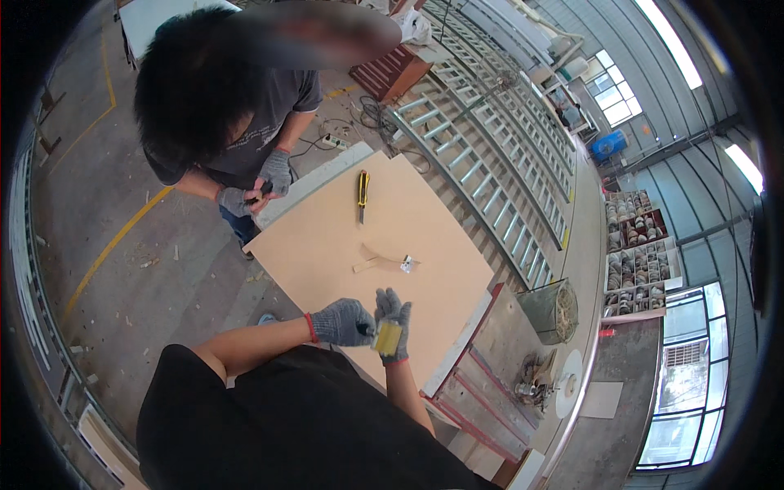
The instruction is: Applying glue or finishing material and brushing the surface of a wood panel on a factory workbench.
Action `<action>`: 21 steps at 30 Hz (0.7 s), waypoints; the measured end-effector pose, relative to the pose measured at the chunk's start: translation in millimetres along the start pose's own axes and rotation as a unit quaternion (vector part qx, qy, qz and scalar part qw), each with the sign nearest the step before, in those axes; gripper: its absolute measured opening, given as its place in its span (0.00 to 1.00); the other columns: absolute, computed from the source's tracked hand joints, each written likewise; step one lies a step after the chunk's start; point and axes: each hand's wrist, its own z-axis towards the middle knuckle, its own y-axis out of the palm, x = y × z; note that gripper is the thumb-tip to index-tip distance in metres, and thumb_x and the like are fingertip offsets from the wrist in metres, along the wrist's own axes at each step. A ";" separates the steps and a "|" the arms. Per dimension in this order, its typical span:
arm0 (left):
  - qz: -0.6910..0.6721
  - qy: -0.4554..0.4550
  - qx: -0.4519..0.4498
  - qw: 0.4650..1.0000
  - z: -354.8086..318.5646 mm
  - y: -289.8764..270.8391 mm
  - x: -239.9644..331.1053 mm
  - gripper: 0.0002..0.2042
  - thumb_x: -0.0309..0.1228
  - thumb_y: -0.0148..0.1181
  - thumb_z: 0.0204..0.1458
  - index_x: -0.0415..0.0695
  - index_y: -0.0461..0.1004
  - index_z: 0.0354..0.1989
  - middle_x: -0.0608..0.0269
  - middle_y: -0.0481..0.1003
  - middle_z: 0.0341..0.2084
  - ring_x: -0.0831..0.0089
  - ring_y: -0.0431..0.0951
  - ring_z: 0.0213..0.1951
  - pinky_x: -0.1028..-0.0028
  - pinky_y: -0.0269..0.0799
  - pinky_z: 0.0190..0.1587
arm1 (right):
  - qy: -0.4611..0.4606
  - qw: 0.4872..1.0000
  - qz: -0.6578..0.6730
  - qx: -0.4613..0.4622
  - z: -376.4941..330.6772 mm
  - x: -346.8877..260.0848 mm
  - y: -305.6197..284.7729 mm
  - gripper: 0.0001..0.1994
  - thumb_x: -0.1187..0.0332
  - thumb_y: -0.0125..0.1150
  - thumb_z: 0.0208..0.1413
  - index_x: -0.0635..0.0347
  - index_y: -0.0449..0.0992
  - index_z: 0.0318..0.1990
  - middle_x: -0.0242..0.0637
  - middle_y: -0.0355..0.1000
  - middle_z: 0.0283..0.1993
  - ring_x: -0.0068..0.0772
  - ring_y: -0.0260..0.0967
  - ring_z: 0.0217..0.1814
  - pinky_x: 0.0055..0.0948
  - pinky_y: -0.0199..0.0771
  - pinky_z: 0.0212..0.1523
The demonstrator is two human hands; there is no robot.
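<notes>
Closely paired in the head view, the gloved left hand appears clenched around the dark end of a yellow brush-like tool, perhaps steadied against the open right hand. The tool spans fist to palm, near the tan board's close edge; a utility knife lies beyond, seemingly kept clear.

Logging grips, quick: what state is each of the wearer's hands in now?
Left hand: closed around a small dark object.
Right hand: open, fingers extended, yellow object at its palm.

knife and strips on tan board
</notes>
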 end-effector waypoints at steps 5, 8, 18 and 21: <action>0.139 -0.243 -0.118 0.953 -10.5 27.3 -45.2 0.13 0.44 0.57 0.45 0.50 0.82 0.28 0.52 0.78 0.24 0.53 0.80 0.30 0.56 0.75 0.35 | -0.306 0.872 -0.364 -0.115 -66.1 -128.9 119.7 0.39 0.39 0.34 0.65 0.66 0.53 0.70 0.48 0.49 0.75 0.45 0.42 0.78 0.43 0.33 0.77; 0.164 -0.285 -0.166 0.930 -0.4 16.9 -27.5 0.15 0.46 0.56 0.46 0.49 0.82 0.28 0.51 0.79 0.25 0.53 0.81 0.32 0.55 0.75 0.37 | -0.437 0.803 -0.377 -0.153 -81.8 -152.9 136.1 0.37 0.42 0.33 0.66 0.67 0.57 0.68 0.49 0.52 0.73 0.46 0.41 0.78 0.44 0.30 0.77; 0.084 -0.170 0.073 0.979 -23.9 35.9 24.1 0.13 0.43 0.64 0.45 0.46 0.77 0.20 0.51 0.75 0.18 0.49 0.77 0.25 0.56 0.71 0.30 | -0.186 0.618 -0.763 0.027 15.1 -29.3 -62.4 0.29 0.54 0.48 0.66 0.64 0.57 0.68 0.52 0.57 0.69 0.52 0.50 0.74 0.50 0.43 0.73; 0.097 -0.053 0.043 0.993 -5.1 17.4 73.0 0.12 0.42 0.64 0.44 0.48 0.76 0.18 0.52 0.73 0.16 0.50 0.76 0.23 0.58 0.70 0.28 | -0.125 0.894 -0.427 0.048 19.2 27.0 -170.7 0.30 0.50 0.44 0.68 0.65 0.57 0.67 0.51 0.60 0.68 0.48 0.53 0.73 0.49 0.53 0.70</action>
